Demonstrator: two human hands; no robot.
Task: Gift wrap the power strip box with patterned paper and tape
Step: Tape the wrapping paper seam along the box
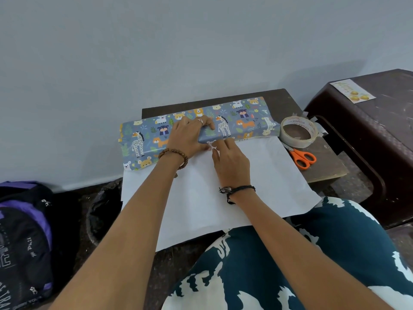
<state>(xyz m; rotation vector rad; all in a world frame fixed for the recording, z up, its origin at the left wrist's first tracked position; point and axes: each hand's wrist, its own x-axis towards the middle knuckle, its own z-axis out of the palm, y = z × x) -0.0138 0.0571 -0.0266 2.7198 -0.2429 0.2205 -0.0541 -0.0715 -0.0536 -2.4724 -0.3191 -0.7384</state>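
Note:
The long power strip box (241, 117) lies on a small dark table (324, 166), covered by blue wrapping paper printed with cartoon animals. The paper's white underside (257, 186) spreads from the box toward me and hangs over the table's near edge. My left hand (190, 135) lies on top of the box and presses the folded paper down at its near edge. My right hand (228, 159) rests on the white side, its fingertips pressing a small piece of tape onto the paper's edge beside my left thumb. The box itself is hidden under the paper.
A roll of clear tape (298, 132) sits at the table's right, orange-handled scissors (302, 158) just in front of it. A dark brown plastic stool (368, 130) stands at right. A black and purple backpack (24, 238) lies on the floor at left. My patterned lap (290, 265) fills the foreground.

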